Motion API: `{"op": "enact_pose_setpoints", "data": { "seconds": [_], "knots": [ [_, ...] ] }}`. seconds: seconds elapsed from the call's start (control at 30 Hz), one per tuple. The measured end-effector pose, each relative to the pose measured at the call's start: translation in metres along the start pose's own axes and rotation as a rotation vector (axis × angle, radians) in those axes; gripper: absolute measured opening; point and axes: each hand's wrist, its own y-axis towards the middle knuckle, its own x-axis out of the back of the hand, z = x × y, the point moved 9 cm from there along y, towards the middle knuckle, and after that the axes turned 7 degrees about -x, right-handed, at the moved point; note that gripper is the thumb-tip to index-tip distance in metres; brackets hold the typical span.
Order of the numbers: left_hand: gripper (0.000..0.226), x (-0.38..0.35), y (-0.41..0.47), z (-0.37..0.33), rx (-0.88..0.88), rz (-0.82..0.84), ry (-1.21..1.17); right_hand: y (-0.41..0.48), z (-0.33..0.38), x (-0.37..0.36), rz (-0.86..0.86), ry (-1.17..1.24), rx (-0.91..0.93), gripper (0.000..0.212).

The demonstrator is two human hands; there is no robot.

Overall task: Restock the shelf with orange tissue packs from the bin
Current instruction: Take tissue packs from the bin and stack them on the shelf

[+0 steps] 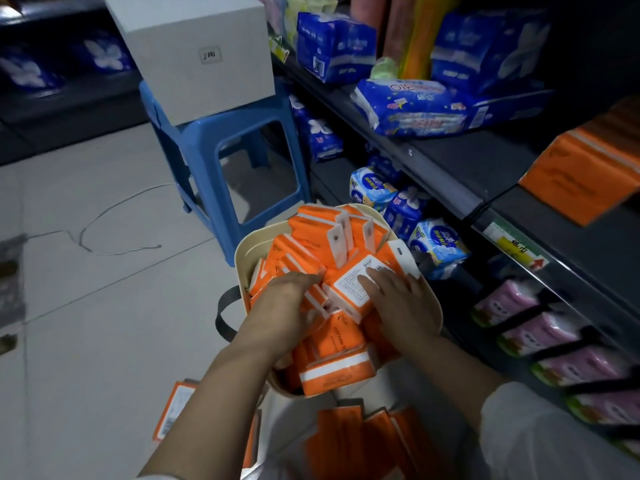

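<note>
From the head view, a cream bin [242, 258] on the floor is heaped with orange tissue packs [339, 372]. The left hand [287, 303] digs among them, fingers curled; I can't tell if it grips one. The right hand [401, 303] lies flat, fingers spread, on a white-labelled pack [349, 282]. More orange packs [581, 171] sit on the dark shelf [450, 181] to the right.

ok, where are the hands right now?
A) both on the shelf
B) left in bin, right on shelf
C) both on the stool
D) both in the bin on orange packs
D: the left hand and right hand both rest on the orange tissue packs inside the cream bin.
</note>
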Motion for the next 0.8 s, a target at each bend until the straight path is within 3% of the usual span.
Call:
{"op": "enact_pose_setpoints", "data": {
  "seconds": [0.2, 0.3, 0.4, 0.5, 0.57, 0.63, 0.7, 0.8],
  "knots": [
    [0.058, 0.005, -0.002, -0.001, -0.042, -0.066, -0.021, 0.007, -0.002, 0.015, -0.022, 0.137, 0.004, 0.054],
    [0.066, 0.017, -0.005, -0.001, -0.028, -0.160, -0.067, 0.017, -0.014, 0.038, -0.019, 0.535, -0.127, 0.046],
    [0.079, 0.026, -0.003, -0.003, -0.004, -0.244, -0.220, 0.022, -0.020, 0.055, 0.117, 0.960, -0.229, 0.030],
    [0.093, 0.039, -0.005, -0.009, -0.025, -0.338, -0.339, 0.010, -0.001, 0.082, 0.297, 1.119, -0.103, 0.016],
    [0.098, 0.040, -0.008, -0.009, -0.026, -0.302, -0.419, 0.002, 0.009, 0.092, 0.369, 1.152, -0.050, 0.017],
    [0.089, 0.033, -0.013, -0.004, 0.007, -0.184, -0.537, -0.002, 0.018, 0.096, 0.385, 1.192, -0.033, 0.016],
    [0.064, 0.029, -0.019, 0.004, 0.049, -0.103, -0.637, -0.003, 0.023, 0.095, 0.373, 1.195, -0.050, 0.016],
    [0.044, 0.050, -0.033, 0.029, 0.158, -0.314, -0.565, 0.001, 0.026, 0.090, 0.270, 1.194, -0.119, 0.044]
  ]
}}
